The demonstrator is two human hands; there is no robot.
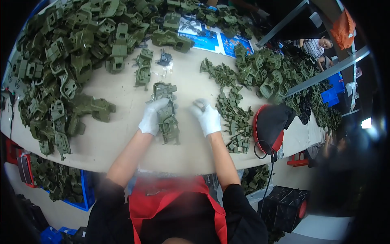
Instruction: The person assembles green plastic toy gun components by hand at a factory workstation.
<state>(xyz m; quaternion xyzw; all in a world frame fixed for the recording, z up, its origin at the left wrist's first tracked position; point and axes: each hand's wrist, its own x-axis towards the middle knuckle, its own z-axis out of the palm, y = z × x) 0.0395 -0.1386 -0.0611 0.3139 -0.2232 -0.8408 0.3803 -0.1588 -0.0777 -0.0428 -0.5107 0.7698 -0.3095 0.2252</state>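
Note:
My left hand (153,116), in a white glove, is closed around the left side of a long olive-green plastic toy vehicle chassis (168,126). The chassis is on the table in front of me, its long side running away from me. To its right, my gloved right hand (207,117) hovers with loosely curved fingers apart; nothing shows between them. Beside that hand is a row of small green plastic parts (233,110). Beyond the chassis sit another green vehicle part (144,68) and a small grey-blue piece (164,58) on the table.
Heaps of green vehicle bodies (81,49) cover the table's left and far side. More green parts (264,73) are piled at the right, near a black-and-red cloth bag (270,128) with a cable. Blue printed sheets (211,38) lie at the back. Metal bars (329,72) cross at the right.

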